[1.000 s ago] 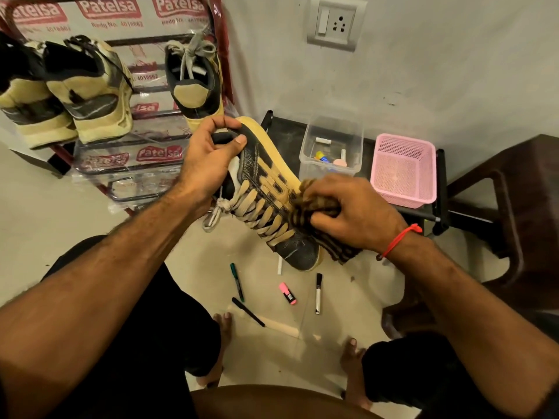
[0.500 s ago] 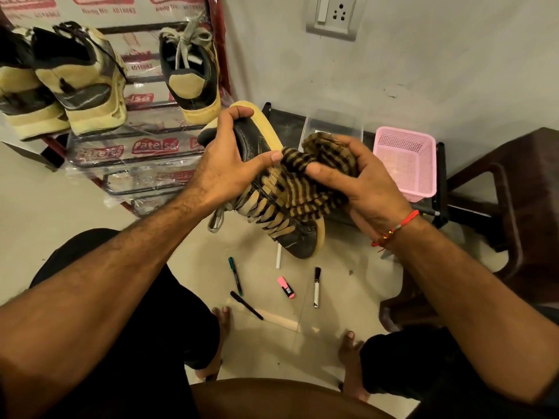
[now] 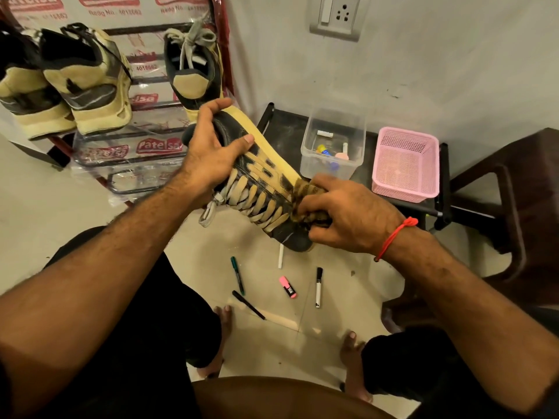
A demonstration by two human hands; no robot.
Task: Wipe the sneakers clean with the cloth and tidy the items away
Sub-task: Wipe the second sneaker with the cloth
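Left hand [image 3: 211, 158] grips the sneaker [image 3: 260, 182] at its heel, fingers curled round it. Right hand [image 3: 348, 219] pinches the bunched cloth [image 3: 305, 192] against the toe-side sole edge; best rub firmly along it, bracing the heel.

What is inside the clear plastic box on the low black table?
The clear box holds a white stick, a yellow-and-blue item, a blue cap and a pinkish piece. Its frosted walls blur them too much to identify.
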